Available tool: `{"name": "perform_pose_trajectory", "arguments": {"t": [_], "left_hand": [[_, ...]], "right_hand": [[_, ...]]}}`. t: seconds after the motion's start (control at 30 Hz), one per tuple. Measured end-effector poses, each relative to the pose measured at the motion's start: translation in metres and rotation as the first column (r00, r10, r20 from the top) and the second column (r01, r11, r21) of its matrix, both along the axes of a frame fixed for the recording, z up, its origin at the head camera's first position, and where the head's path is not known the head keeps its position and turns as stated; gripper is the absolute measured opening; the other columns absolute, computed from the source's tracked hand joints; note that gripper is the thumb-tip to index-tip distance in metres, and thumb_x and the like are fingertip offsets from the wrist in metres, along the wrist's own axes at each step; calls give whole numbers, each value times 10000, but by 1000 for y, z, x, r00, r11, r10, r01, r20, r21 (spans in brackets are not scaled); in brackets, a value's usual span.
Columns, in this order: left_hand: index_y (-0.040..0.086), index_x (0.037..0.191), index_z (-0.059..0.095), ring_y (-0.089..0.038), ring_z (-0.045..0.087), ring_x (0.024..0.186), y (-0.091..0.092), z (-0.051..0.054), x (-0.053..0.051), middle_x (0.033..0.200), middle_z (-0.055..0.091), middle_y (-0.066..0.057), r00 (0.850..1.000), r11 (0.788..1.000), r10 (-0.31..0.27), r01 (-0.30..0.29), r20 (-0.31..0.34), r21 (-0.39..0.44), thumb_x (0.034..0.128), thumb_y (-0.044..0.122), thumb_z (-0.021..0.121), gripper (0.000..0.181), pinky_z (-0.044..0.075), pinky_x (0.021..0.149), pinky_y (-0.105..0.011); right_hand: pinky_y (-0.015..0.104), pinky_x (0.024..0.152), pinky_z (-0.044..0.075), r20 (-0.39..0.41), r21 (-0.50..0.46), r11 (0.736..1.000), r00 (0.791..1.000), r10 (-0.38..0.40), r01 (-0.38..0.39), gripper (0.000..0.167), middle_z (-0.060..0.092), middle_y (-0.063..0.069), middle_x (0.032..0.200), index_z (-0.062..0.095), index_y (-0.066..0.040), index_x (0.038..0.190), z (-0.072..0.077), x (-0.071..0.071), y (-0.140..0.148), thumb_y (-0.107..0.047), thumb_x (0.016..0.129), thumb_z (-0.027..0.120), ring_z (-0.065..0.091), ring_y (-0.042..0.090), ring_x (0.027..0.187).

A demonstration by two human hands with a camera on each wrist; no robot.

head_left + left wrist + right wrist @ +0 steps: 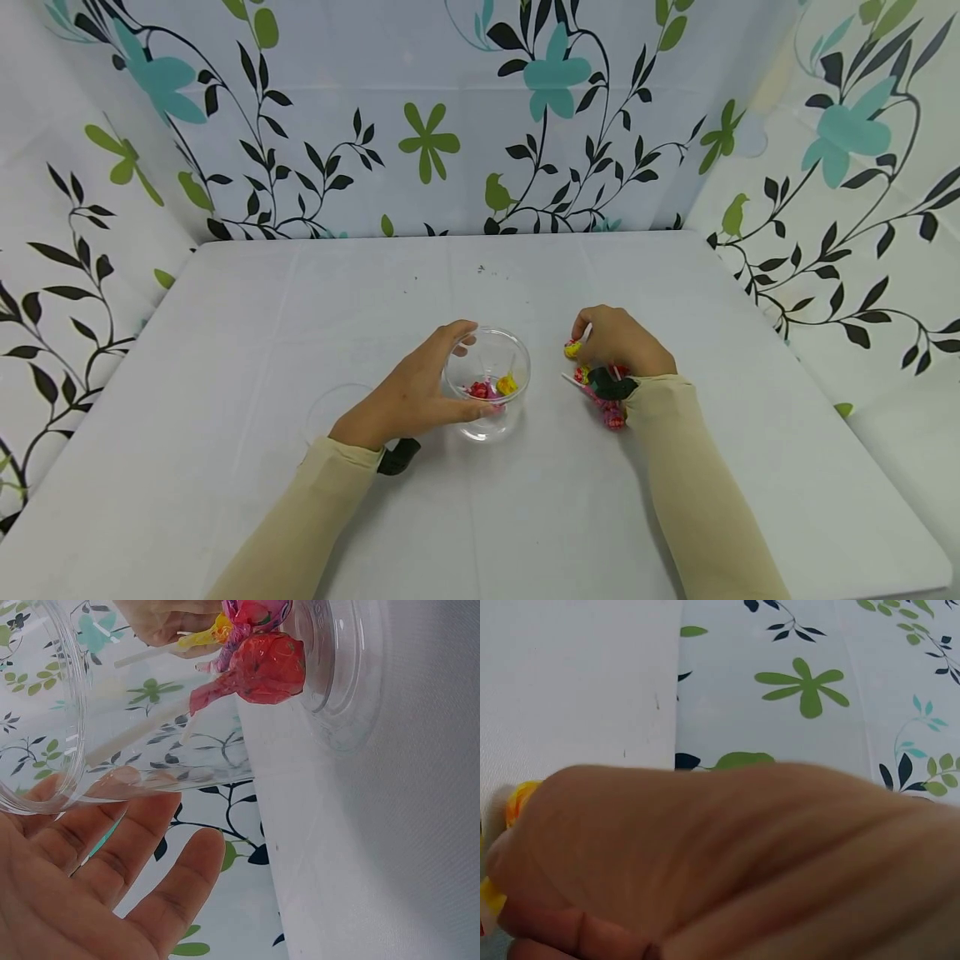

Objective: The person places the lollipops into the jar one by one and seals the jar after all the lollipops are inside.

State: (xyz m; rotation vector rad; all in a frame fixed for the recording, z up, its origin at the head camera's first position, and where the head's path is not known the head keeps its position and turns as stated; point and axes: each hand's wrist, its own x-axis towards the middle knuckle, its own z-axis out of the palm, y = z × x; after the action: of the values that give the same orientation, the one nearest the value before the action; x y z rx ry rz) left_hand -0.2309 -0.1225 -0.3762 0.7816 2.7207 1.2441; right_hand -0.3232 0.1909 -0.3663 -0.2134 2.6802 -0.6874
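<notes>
Head view: leaf-and-flower printed sheeting (450, 75) backs your white tabletop (225, 350) on three sides; a few dark specks (481, 269) lie toward its far edge. Your hands work apart. Left hand (420, 387): thumb and fingers wrapped around a clear jar (489, 354), which stands upright near the middle, lollipops inside. Right hand (621, 340): fingers curled down at a loose lollipop pile (613, 414), beside the jar, with a yellow lollipop (572, 349) at the fingertips; whether you have pinched it, cannot tell. Faint clear disc (330, 412), possibly a lid, beside your left wrist. Step in hand, as judged: picking from the pile while steadying the jar. Next move likely calls for a firm pinch on one stick, then a lift clear of its neighbours.

Left wrist view: through the jar wall you see a red lollipop (270, 671), head toward the base, stick toward the rim.

Right wrist view: your knuckles fill the foreground; yellow wrapper shows at the fingertips. White surface and printed sheeting lie beyond.
</notes>
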Motion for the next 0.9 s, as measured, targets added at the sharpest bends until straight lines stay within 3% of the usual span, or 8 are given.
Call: {"name": "perform_pose_trajectory", "arguments": {"t": [0.3,0.6,0.9], "left_hand": [[175,1595,314,-215,522,1366,0,0,0,1514,507,-53,1000,1000,-7,7,2,2,795,542,870,1041,470,1077,-577],[199,1597,313,-204,525,1364,0,0,-1,1509,510,-21,1000,1000,-2,2,-7,-8,795,558,862,1036,477,1069,-578],[221,1594,311,-196,522,1363,-1,-1,-1,1504,510,-8,1000,1000,-2,2,-7,-4,791,592,855,1038,472,1072,-575]], "right_hand": [[309,645,497,-64,-22,1000,998,13,-15,218,675,102,940,725,-76,1043,0,-1,-1,-208,886,801,605,213,743],[328,686,458,-112,-88,996,994,10,-20,56,746,86,1006,789,-77,921,2,-2,0,-95,895,743,550,249,875],[317,645,473,-156,-115,993,988,-16,-2,124,753,106,1038,814,-68,966,8,-1,-1,-101,920,704,565,272,894]]}}
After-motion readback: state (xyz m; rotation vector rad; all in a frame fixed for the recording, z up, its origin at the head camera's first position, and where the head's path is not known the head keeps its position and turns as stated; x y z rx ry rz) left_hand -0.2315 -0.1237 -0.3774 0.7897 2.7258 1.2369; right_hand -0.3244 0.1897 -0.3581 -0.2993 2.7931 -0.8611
